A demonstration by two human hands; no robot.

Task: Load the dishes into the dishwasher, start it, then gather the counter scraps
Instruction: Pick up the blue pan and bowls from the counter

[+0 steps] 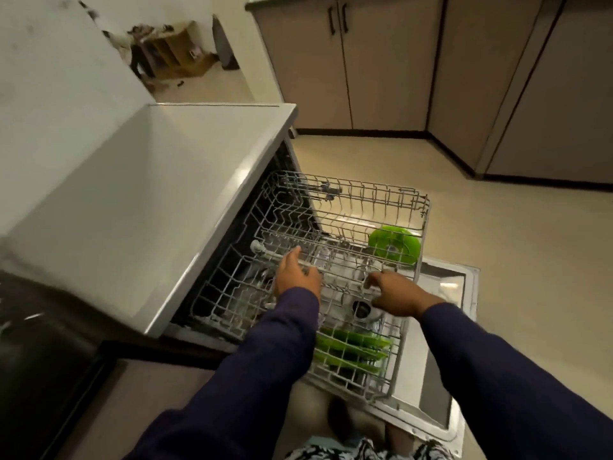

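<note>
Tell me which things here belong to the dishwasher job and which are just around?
Job: upper rack, green plates, green bowl, open dishwasher door, left hand and right hand at the rack.
Around: white countertop, cabinets, floor.

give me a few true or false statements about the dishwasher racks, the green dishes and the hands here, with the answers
1. The dishwasher door is closed. False: it is folded down, and the grey wire upper rack is pulled out over it.
2. Flat green plates stand in a row in a rack, near the person.
3. The round green plastic dish lies on the white countertop. False: it sits at the far right corner of the upper rack.
4. Both hands are at the wire rack: the left hand and the right hand.
5. The left hand holds a green plate. False: no plate is in its grip.
</note>
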